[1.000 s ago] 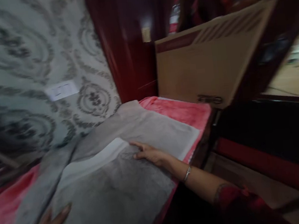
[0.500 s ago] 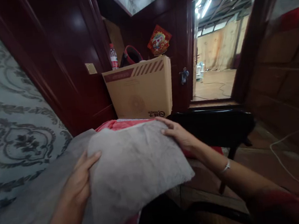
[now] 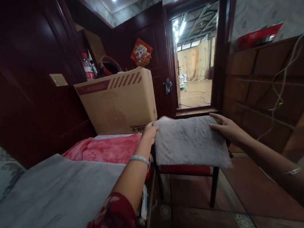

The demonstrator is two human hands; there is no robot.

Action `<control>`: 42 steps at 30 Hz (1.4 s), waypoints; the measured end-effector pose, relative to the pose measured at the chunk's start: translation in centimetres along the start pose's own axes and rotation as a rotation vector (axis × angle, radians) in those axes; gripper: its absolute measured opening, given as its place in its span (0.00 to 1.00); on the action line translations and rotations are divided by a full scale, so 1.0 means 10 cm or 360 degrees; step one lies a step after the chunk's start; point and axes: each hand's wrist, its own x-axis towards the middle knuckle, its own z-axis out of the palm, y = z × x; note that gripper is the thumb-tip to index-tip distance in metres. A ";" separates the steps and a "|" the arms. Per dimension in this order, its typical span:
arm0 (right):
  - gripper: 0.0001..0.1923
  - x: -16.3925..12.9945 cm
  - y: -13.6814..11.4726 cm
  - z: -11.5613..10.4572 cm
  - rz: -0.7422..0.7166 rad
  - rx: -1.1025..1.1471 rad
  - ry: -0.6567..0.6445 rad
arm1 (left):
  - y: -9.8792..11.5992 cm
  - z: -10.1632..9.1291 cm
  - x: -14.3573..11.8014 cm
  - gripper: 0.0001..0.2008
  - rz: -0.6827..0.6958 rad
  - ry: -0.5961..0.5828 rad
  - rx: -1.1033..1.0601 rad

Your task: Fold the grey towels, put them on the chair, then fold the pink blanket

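Note:
A fuzzy grey cloth (image 3: 188, 139) hangs between my hands, in front of or over the backrest of a chair with a red seat (image 3: 185, 169); whether it touches the chair I cannot tell. My left hand (image 3: 151, 132) pinches its upper left corner. At the upper right corner my right hand (image 3: 223, 126) grips the edge, thumb in front. To the left, a larger grey cover (image 3: 54, 202) lies spread over a bed-like surface, with a pink blanket (image 3: 106, 150) beyond it.
Behind the pink blanket stands a large cardboard box (image 3: 118, 107) with a bottle (image 3: 88, 68) on top. A dark red door (image 3: 147, 26) stands beside an open doorway. Stacked brown boxes (image 3: 271, 74) with a hanging white cable (image 3: 282, 77) line the right side.
Both hands have moved right with the grey cloth, from above the bed to the chair. The view has turned right, showing more of the boxes and the chair's red seat.

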 end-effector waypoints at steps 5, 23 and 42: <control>0.36 -0.05 0.23 -0.01 -0.0007 -0.0134 0.0026 | -0.27 0.04 0.15 0.34 0.0087 0.0041 0.0048; 0.29 -0.05 0.14 -0.30 -0.0143 -0.0576 0.0020 | -0.16 -0.10 0.02 0.24 0.0647 0.0131 0.0931; 0.43 0.10 0.05 -0.19 -0.0908 -0.1092 -0.0554 | -0.28 0.15 0.13 0.40 0.1390 -0.0338 0.2248</control>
